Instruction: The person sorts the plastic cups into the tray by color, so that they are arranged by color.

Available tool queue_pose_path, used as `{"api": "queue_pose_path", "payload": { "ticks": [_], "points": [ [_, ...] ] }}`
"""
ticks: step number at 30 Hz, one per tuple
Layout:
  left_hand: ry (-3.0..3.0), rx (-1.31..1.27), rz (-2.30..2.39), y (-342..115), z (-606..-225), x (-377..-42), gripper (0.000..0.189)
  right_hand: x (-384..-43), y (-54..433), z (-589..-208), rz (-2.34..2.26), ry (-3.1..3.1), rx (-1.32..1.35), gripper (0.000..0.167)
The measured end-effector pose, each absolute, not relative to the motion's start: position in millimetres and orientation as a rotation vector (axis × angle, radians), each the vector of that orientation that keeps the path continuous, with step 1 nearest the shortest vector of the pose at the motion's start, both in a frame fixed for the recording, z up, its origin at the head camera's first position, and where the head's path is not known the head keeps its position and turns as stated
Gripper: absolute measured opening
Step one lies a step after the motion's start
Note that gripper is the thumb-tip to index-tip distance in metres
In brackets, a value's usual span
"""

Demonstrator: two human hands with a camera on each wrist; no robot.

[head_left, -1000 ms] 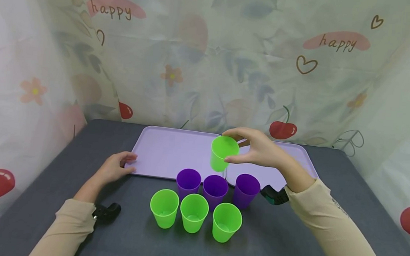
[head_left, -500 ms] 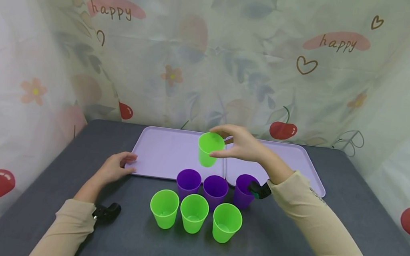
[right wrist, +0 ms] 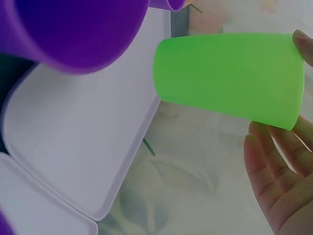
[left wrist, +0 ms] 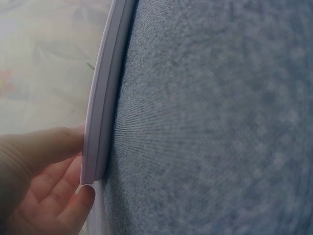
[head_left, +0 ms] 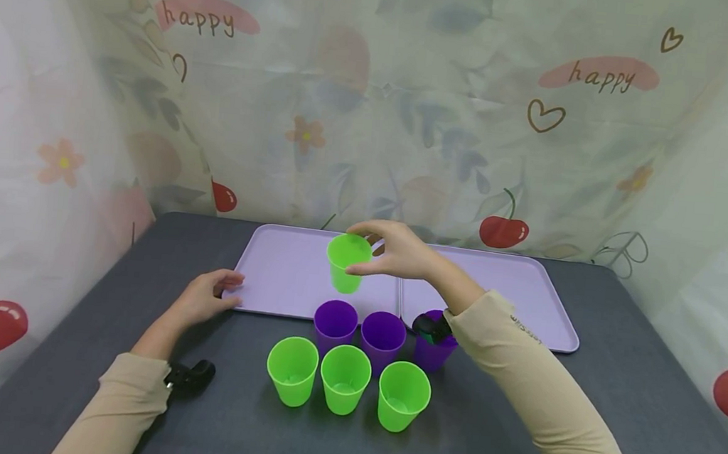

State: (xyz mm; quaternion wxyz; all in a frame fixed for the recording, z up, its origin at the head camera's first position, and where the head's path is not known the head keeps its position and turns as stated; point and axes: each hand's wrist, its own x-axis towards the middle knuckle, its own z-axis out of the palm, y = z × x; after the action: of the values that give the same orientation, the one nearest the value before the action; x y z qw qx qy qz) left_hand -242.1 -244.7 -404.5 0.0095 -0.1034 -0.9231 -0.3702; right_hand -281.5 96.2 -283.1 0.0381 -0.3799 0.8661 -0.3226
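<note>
Right hand (head_left: 400, 253) pinches one green cup (head_left: 347, 262) by its rim above the left tray (head_left: 283, 278). Two trays, three purple cups, three green cups on the bench. Left hand (head_left: 204, 297) grips the tray's near-left corner.

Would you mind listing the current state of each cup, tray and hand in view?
Held green cup: upright, lifted above the left tray.
Three green cups: upright, empty, on the table.
Three purple cups: upright, on the table.
Left tray: flat, nothing standing on it.
Right tray: flat.
Right hand: grips the held cup's rim.
Left hand: holds the left tray's edge.
</note>
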Motion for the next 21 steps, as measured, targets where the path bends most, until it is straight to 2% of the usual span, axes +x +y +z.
{"api": "queue_pose_path", "payload": {
  "ticks": [21],
  "points": [
    [-2.864, -0.349, -1.130, -244.6, -405.7, -242.5, 0.039, -295.1, 41.9, -290.1, -0.940, 2.594, -1.196, 0.056]
  ]
}}
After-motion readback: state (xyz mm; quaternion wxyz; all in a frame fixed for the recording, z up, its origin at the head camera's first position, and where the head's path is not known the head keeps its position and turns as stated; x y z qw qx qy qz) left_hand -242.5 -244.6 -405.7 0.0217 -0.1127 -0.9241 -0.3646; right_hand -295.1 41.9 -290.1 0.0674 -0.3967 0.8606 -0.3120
